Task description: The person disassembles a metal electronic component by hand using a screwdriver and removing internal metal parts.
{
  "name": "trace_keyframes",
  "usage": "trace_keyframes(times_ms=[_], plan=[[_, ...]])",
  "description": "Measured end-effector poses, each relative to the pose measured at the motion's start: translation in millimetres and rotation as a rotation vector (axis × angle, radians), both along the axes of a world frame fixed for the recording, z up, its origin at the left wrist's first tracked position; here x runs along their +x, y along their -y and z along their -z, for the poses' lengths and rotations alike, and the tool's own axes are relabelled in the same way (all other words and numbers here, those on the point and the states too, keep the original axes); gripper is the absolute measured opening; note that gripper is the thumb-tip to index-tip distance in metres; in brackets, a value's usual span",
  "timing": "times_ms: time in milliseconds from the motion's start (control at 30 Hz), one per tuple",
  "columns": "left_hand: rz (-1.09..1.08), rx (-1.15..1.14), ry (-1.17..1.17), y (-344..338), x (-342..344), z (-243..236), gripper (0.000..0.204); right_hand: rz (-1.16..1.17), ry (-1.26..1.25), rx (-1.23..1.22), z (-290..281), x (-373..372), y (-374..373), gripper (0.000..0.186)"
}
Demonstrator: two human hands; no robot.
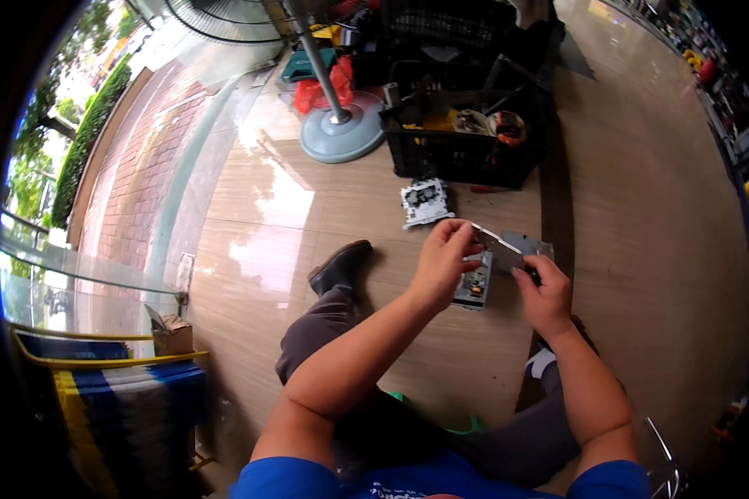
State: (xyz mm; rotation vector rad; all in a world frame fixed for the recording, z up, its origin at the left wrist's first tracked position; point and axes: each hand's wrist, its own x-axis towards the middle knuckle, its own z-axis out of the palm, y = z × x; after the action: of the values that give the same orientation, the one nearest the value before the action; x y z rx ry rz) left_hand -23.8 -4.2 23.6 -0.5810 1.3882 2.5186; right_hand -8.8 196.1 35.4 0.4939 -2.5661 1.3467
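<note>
Between my hands is a thin, dark metal plate (498, 244) with a bright edge, tilted above the floor. My left hand (445, 262) pinches its left end between thumb and fingers. The right end is gripped by my right hand (546, 293). Below the plate lies an opened metal device casing (473, 287) with a circuit board inside, partly hidden by my left hand and the plate. A grey metal piece (520, 241) shows behind the plate. Farther off, a white and black mechanism (424, 203) rests on the floor.
A black plastic crate (466, 158) full of tools and parts stands ahead, with a red-handled tool (484, 190) before it. Left of it are a fan's round base (341, 133) and a red plastic bag (312, 96). My boot (341, 266) is left of the casing. Shelves line the far right.
</note>
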Motion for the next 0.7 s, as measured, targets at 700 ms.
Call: trace_keyframes(times_ms=[700], plan=[[0.046,-0.091,-0.003,5,2,6,0.019,0.095,0.321,-0.076,11,-2,-13,0.018]])
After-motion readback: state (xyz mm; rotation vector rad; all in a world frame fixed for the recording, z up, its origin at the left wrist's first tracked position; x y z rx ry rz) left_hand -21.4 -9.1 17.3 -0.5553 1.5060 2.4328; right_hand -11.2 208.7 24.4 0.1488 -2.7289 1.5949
